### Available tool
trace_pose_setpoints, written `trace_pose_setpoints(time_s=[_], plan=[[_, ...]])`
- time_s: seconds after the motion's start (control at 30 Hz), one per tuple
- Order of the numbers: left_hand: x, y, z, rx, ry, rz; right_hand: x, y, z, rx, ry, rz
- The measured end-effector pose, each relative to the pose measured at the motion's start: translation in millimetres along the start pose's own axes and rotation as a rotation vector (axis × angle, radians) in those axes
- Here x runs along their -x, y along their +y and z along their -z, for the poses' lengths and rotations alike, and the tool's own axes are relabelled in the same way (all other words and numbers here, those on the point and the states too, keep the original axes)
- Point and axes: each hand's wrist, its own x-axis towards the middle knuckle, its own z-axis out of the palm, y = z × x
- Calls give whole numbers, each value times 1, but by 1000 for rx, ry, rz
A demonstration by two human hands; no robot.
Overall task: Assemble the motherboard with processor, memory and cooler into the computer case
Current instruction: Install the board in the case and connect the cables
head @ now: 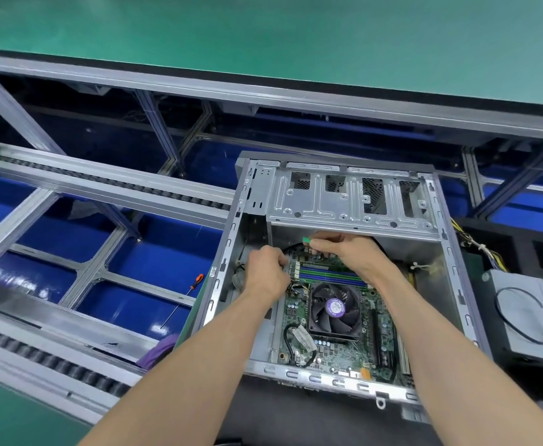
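Note:
An open grey computer case [450, 265] lies on its side. Inside it sits the green motherboard [334, 352] with a black cooler fan [334, 309] and blue and green memory slots [328, 275]. My left hand [265, 273] is curled at the board's far left corner, over thin cables; what its fingers hold is hidden. My right hand [349, 252] pinches a small green connector [307, 240] on a black cable at the board's far edge, just under the drive cage [347, 201].
A screwdriver [183, 299] with an orange and black handle lies left of the case on the blue frame. Roller conveyor rails [103, 181] run to the left. A black power supply box [521, 317] with loose wires sits right of the case.

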Motion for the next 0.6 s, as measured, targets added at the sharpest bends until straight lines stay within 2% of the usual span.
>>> trace_pose_setpoints(time_s=[0.1,0.2,0.4,0.6], plan=[[-1,-3,-1,21,-11,42,-5,3,-3,205,152,-74],[-1,-4,-2,91,-75,86,-7,0,-6,293,187,-93],[-4,-6,-4,197,-155,138,-14,0,-23,515,94,152],[-7,-7,-6,244,-173,169,-22,-1,-40,712,59,231]])
